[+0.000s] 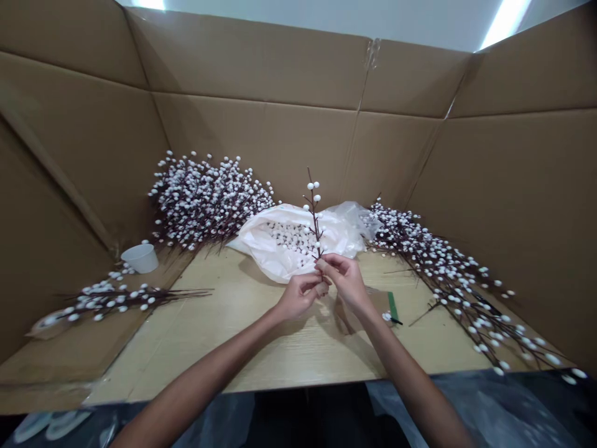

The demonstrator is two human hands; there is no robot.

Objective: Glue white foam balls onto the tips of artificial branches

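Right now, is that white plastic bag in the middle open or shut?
Open: the white plastic bag lies with its mouth spread, and a heap of loose white berries shows inside.

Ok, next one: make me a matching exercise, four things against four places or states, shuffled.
1. White cup
2. White bag
3. Single stem
4. Green strip

A. Open, loose white berries inside
B. Beside the right forearm
C. Upright in left hand and right hand
D. Toward the left side

Pairs: 1-D, 2-A, 3-C, 4-B
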